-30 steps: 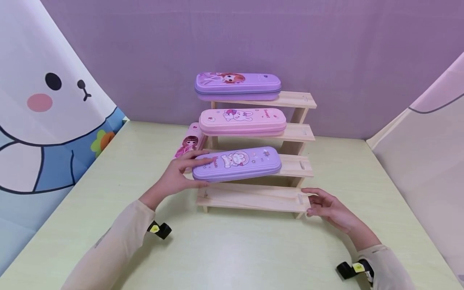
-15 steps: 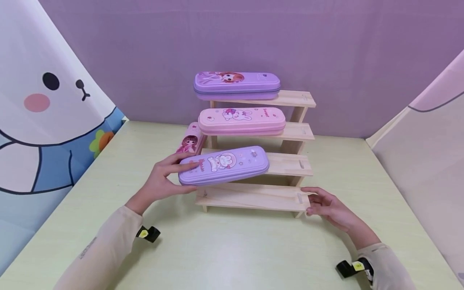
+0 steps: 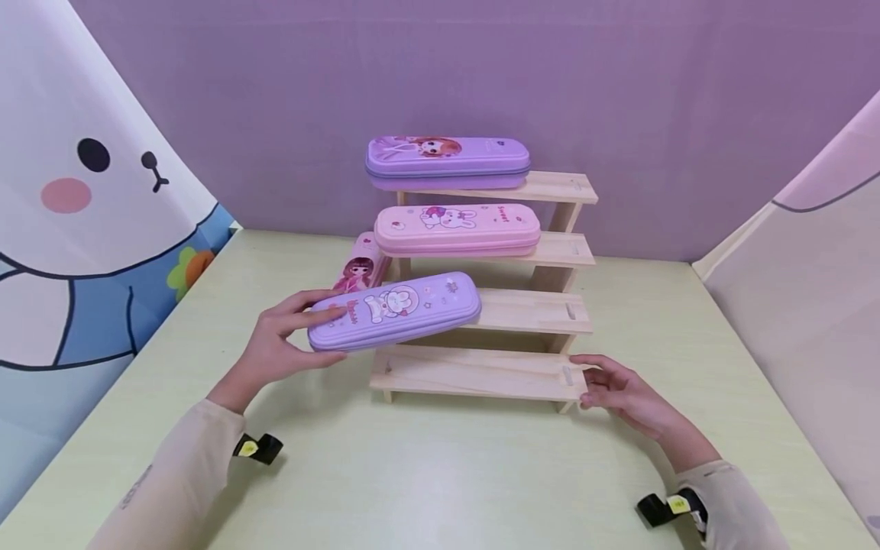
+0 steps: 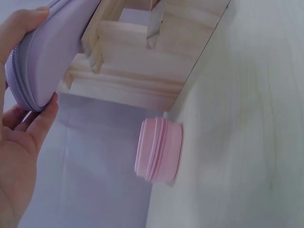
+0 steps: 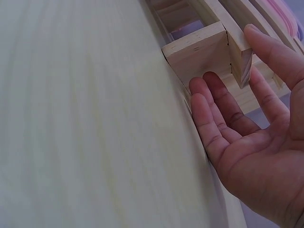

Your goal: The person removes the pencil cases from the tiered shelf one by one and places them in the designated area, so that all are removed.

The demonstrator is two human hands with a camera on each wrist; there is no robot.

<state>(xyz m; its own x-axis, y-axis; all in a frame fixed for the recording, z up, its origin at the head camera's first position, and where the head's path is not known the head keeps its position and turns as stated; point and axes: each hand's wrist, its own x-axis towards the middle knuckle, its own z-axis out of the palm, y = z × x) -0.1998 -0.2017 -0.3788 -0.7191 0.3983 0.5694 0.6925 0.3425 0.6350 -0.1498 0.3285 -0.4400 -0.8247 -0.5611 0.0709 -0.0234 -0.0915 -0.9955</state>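
- Lilac pencil case (image 3: 395, 312) is being gripped, tilted, between widely spread thumb and fingers of the left hand (image 3: 275, 342), at the left of the wooden stand (image 3: 474, 373).
- By the table (image 3: 440, 473), the stand is being supported.
- Its upper levels are being occupied by a purple case (image 3: 447, 162) and a pink case (image 3: 457, 229).
- Beside it, a second pink case (image 3: 364, 260) is being partly blocked from view.
- Its lower right end is being loosely pinched by the right hand (image 3: 627, 399).

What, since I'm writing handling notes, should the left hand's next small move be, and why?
Probably the left hand should ease the lavender pencil case slightly left: the case's left end juts past the wooden stand, but its right end overlaps a step in the head view. The right hand, at the stand's right end, could steady it.
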